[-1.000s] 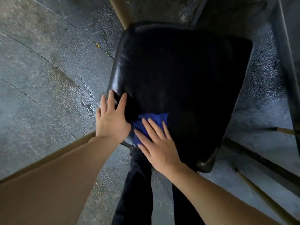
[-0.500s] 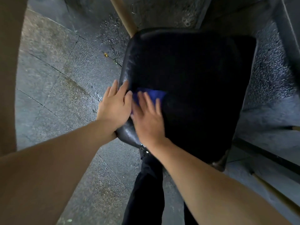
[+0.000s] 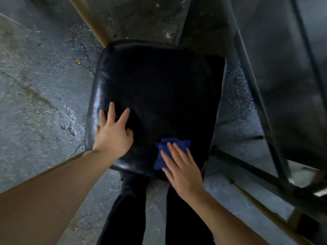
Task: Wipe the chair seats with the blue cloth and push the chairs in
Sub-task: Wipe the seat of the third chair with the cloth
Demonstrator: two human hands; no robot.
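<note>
**Wiping the near edge of the seat**

The right hand (image 3: 184, 171) is pressing the cloth (image 3: 174, 147) flat onto the seat (image 3: 159, 89), fingers (image 3: 178, 152) straight and close together, so the palm is spreading pressure over the bunched blue fabric at the seat's near right corner. The left hand (image 3: 113, 133) is lying on the near left part of the seat, fingers splayed wide and holding nothing, probably bracing the chair so it is not sliding under the wipe. The person is standing right at the front edge, dark trouser legs (image 3: 131, 206) showing below. The seat is looking black and glossy, catching light along its left rim. Around it, a grey, damp-looking stone floor (image 3: 39, 96) is glistening; dark metal framing (image 3: 256, 156) is crowding the right side.
</note>
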